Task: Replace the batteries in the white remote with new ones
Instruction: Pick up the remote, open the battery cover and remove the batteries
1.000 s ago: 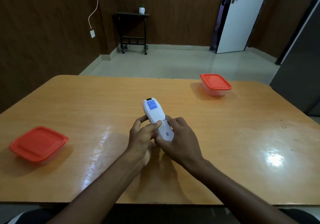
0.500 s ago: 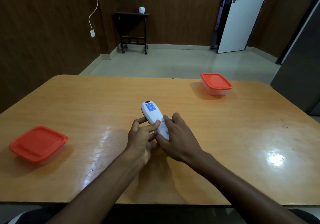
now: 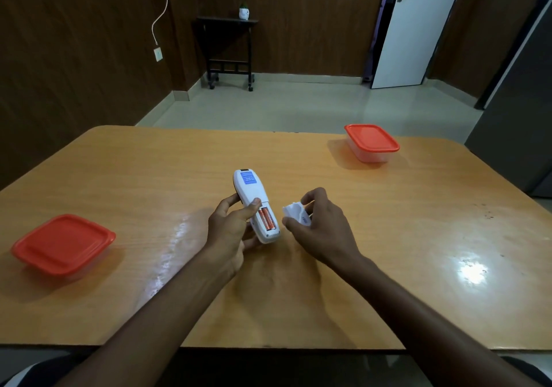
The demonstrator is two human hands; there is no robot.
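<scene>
Left of the white remote (image 3: pixel 253 199), a red-lidded container (image 3: pixel 63 244) stands on the table (image 3: pixel 155 171). The remote is gripped back-up by the left hand (image 3: pixel 231 231), two orange batteries (image 3: pixel 266 218) exposed. Just right, the battery cover (image 3: pixel 295 214) is pinched by the right hand (image 3: pixel 321 225). Another red-lidded box (image 3: pixel 372 143) stands far right.

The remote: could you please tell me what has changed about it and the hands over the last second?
The battery cover has come off the remote; the right hand took it and moved right, apart from the remote. Two orange batteries now show in the open bay. The left hand still holds the remote, back side up, over the table. Both red-lidded boxes stayed put.
</scene>
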